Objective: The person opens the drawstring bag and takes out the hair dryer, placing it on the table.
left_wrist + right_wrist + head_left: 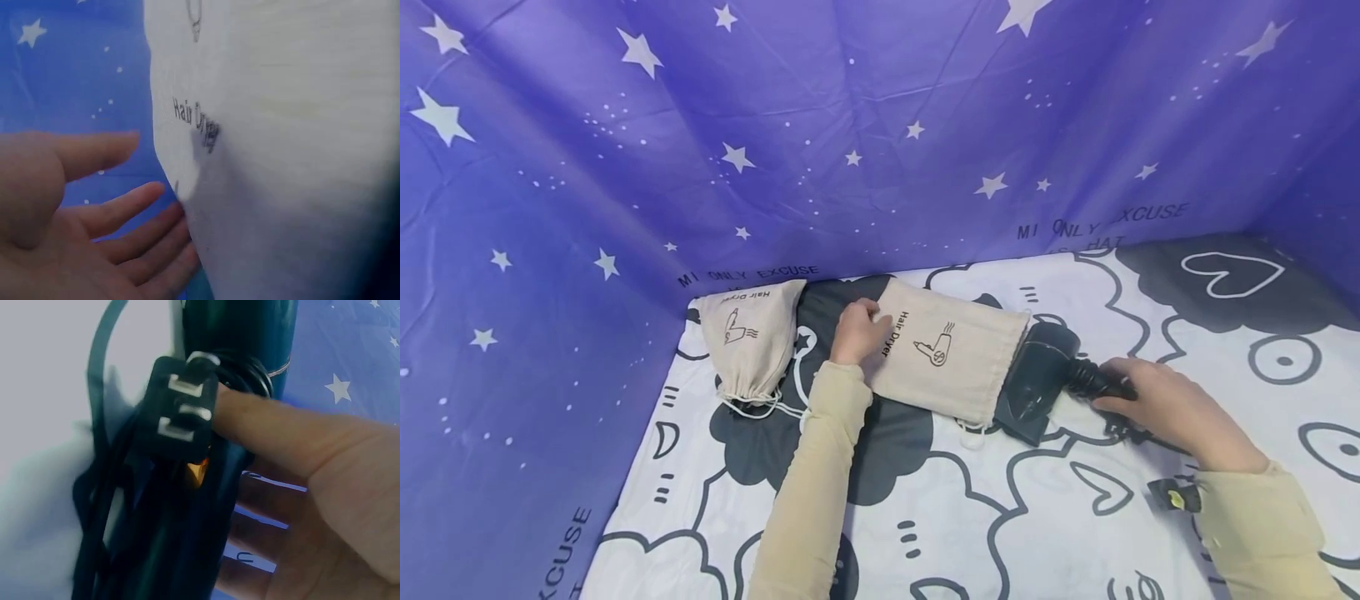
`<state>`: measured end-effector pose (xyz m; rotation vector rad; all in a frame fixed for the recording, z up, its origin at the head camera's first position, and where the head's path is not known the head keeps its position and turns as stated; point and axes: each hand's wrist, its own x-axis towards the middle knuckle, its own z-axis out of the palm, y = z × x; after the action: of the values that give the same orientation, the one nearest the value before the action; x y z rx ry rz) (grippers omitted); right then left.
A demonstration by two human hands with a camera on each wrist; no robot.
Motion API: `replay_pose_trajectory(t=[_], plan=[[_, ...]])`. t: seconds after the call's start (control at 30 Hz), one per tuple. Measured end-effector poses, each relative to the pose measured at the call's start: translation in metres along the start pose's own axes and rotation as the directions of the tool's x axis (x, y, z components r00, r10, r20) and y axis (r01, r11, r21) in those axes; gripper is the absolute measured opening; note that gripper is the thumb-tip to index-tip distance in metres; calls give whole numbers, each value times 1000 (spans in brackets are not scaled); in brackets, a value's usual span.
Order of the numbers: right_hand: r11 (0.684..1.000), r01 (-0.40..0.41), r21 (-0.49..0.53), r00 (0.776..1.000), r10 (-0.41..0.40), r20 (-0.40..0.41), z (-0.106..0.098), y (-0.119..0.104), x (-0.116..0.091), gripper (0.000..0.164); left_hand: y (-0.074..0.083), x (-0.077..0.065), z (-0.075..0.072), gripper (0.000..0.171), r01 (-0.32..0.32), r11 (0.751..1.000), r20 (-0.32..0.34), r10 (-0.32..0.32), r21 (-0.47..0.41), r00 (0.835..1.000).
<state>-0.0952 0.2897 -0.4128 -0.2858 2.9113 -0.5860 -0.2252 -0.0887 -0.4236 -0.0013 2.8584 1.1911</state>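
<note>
A dark green hair dryer (1041, 367) lies on the bedding at the mouth of a beige cloth bag (958, 342) printed "Hair Dryer". My right hand (1165, 408) grips its handle; in the right wrist view the thumb presses by the black plug (178, 409), with the cord coiled round the handle. At the bag's closed left end is my left hand (859, 332). Its fingers look fairly straight beside the cloth in the left wrist view (119, 231), the tips at its edge. Whether the dryer's nozzle end is inside the bag I cannot tell.
A second beige drawstring bag (752, 337), also printed with a hair dryer, lies to the left, its mouth gathered and white cord trailing. Black-and-white patterned bedding (955, 517) covers the surface. A purple star-print curtain (865, 125) hangs behind and at the sides.
</note>
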Motion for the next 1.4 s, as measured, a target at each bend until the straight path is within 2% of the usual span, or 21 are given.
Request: replay_pose_trajectory(t=[0.1, 0.23, 0.5, 0.6, 0.7, 0.8, 0.9, 1.13, 1.27, 1.4], plan=[[1000, 1, 2, 1000, -1, -21, 2, 3, -1, 50, -2, -5, 2, 41, -47, 997, 57, 43, 60, 997], [1000, -1, -8, 999, 0, -40, 2, 10, -5, 51, -5, -5, 4, 43, -60, 993, 76, 52, 106, 996], [1000, -2, -22, 998, 1, -60, -1, 22, -15, 53, -3, -11, 2, 45, -58, 975, 75, 43, 212, 996], [1000, 1, -18, 998, -2, -60, -1, 23, -16, 57, 3, -16, 4, 43, -91, 962, 59, 79, 259, 995], [1000, -5, -6, 999, 4, -50, 0, 22, -15, 62, 11, -24, 10, 41, -144, 942, 33, 141, 303, 989], [1000, -23, -1, 999, 23, -27, 2, 22, -14, 67, 21, -35, 20, 38, -210, 927, 44, 207, 311, 977], [999, -42, -5, 999, 41, -19, 5, 23, -14, 70, 32, -49, 30, 36, -269, 918, 106, 248, 291, 963], [999, -27, -17, 999, 27, -38, 5, 21, -12, 69, 54, -74, 50, 31, -327, 910, 233, 271, 255, 934], [999, -16, -35, 998, 14, -55, 6, 21, -12, 67, 61, -86, 57, 32, -374, 897, 321, 292, 234, 901], [998, -26, -54, 997, 22, -71, 5, 23, -14, 67, 66, -96, 63, 38, -436, 866, 385, 325, 247, 864]])
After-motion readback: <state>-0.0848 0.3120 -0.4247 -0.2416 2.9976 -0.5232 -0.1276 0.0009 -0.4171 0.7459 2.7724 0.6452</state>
